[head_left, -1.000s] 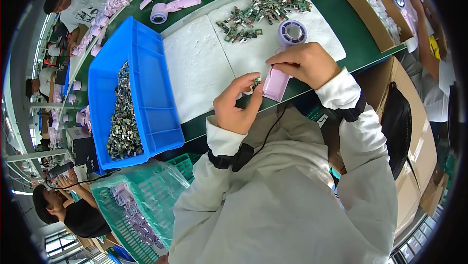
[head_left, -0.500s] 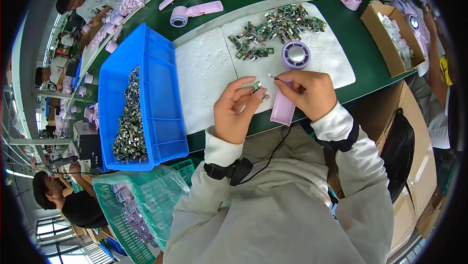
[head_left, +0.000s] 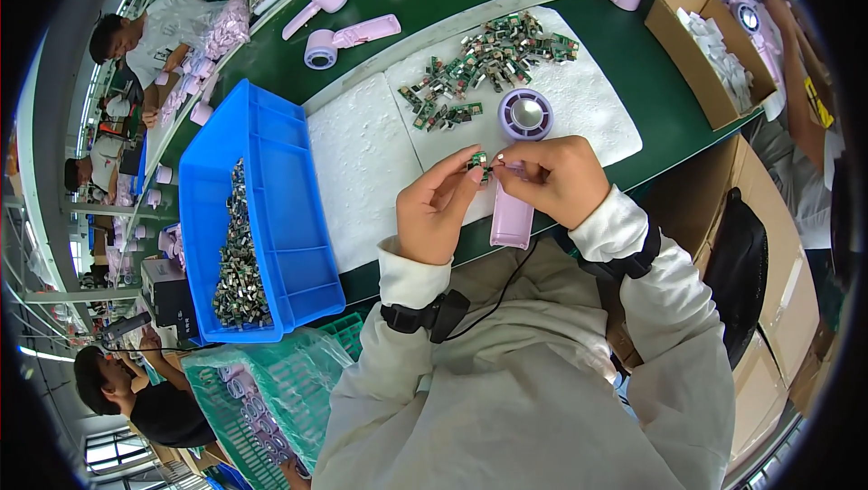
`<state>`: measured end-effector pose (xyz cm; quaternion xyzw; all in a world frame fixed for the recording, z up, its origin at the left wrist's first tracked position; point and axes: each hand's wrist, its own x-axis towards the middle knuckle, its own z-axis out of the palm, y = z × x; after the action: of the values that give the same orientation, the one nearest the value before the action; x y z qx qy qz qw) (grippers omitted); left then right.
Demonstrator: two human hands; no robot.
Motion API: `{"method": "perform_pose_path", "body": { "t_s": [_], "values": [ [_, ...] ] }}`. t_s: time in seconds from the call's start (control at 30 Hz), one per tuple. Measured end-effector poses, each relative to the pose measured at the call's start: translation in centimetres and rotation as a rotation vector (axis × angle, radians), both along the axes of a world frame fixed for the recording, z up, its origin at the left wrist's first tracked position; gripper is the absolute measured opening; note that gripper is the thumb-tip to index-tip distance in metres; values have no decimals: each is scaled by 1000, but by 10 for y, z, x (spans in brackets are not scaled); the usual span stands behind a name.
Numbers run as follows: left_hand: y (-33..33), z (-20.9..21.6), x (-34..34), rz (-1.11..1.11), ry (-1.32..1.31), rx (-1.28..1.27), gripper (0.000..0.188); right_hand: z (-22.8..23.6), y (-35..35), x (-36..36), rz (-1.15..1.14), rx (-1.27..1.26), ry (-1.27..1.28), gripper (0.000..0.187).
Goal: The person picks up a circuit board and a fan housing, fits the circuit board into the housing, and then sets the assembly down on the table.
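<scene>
One board (head_left: 477, 161), pinched in the left hand (head_left: 429, 217): may drop if thumb pressure slackens. One wire (head_left: 498, 162), thin, between fingertips of the right hand (head_left: 562, 184), beside the board: may tear if tugged. One fan (head_left: 513, 219), partly on the mat (head_left: 353, 174), reaching the bench (head_left: 667, 124) edge: may slide if nudged.

Left hand (head_left: 431, 214): held a green board (head_left: 479, 161) between thumb and fingers.
Right hand (head_left: 562, 184): pinched a wire (head_left: 499, 158) just beside it.
Fan (head_left: 513, 219): lay partly beneath the right hand.
Mat (head_left: 357, 164): bore heaped boards (head_left: 493, 58).
Blue bin (head_left: 306, 210): stood left, holding more.
Surface (head_left: 665, 137): green.
</scene>
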<state>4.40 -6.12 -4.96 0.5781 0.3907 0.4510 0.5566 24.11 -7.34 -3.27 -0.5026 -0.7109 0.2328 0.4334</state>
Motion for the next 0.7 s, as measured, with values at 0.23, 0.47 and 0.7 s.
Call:
{"method": "perform_pose_path", "body": {
  "t_s": [0.23,0.47,0.7],
  "values": [
    [-2,5,-5,-52,14,-37,34,0,-5,-7,-52,-38,104,15],
    [-3,2,-4,-31,-10,-3,33,2,-4,-8,-83,155,-10,17],
    [-5,-2,-3,-18,-40,-17,31,0,-4,-9,-110,223,-1,18]
  ]
}}
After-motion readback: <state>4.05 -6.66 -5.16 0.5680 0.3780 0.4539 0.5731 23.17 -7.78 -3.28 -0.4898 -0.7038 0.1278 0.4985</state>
